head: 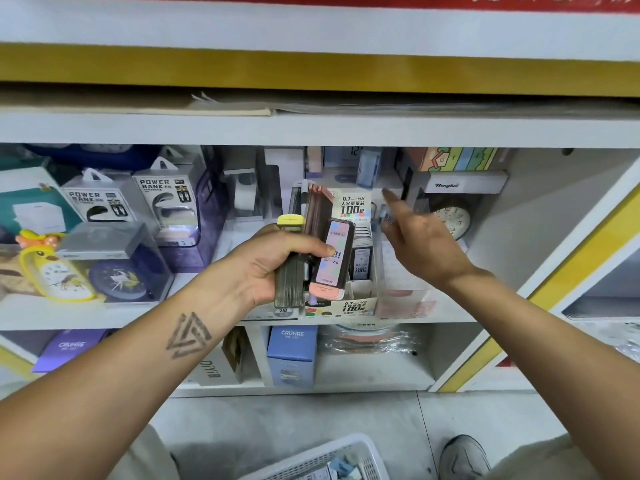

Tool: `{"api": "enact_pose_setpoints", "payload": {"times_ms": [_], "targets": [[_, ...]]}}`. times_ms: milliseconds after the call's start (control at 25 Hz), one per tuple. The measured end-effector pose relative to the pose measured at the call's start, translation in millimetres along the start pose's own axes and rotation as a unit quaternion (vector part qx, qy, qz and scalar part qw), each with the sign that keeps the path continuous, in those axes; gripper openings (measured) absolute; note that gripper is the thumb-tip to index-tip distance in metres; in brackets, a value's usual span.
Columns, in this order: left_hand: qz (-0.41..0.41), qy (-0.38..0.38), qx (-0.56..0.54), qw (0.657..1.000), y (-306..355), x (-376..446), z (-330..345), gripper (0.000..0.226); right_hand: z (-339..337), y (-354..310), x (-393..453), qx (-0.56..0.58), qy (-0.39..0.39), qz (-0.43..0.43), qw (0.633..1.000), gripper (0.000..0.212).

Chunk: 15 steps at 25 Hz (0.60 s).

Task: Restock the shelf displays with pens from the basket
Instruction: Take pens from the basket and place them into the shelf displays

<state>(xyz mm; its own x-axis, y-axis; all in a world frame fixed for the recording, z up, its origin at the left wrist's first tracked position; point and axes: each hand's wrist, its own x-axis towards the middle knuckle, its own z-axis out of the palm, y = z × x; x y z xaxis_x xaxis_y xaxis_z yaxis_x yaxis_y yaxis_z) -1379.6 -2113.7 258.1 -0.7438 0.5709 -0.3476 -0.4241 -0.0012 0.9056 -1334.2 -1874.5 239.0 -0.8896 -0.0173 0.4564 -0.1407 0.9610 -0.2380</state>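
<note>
Restocking at the shelf: the left hand holds a fanned stack of flat lead cases, its grip closed round their middle with the thumb pressed across the pastel label of the frontmost case. Just beyond and below that grip stands the cardboard display box marked 0.7 HB, with a few dark cases already upright in its right-hand slot. To the right of the grip, the right hand is open and holds nothing; its fingers are extended toward the rear of the display, near the printed header card. Whether a fingertip touches the small clear item beside that card cannot be told. Below both forearms, at the lower edge of the view, the white basket sits on the floor with a few more items inside, well apart from the shelf. The step in hand appears to be feeding cases one at a time from the stack into the display. Doing it well probably calls for peeling the front case off with the free hand, keeping the remaining stack squeezed so that it does not slide apart, matching the printed grade, and seating each case upright, label forward, in a free slot without tipping those already standing.
</note>
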Motion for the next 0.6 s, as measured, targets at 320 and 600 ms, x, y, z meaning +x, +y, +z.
{"api": "enact_pose_setpoints", "payload": {"times_ms": [320, 600], "targets": [[0.010, -0.003, -0.015, 1.000, -6, -8, 10, 0.037, -20, -28, -38, 0.035, -0.258, 0.162, 0.952, 0.031], [0.028, 0.016, -0.012, 0.999, -10, -14, 17, 0.029, -41, -46, -28, 0.158, -0.097, 0.182, 0.966, 0.040]]}}
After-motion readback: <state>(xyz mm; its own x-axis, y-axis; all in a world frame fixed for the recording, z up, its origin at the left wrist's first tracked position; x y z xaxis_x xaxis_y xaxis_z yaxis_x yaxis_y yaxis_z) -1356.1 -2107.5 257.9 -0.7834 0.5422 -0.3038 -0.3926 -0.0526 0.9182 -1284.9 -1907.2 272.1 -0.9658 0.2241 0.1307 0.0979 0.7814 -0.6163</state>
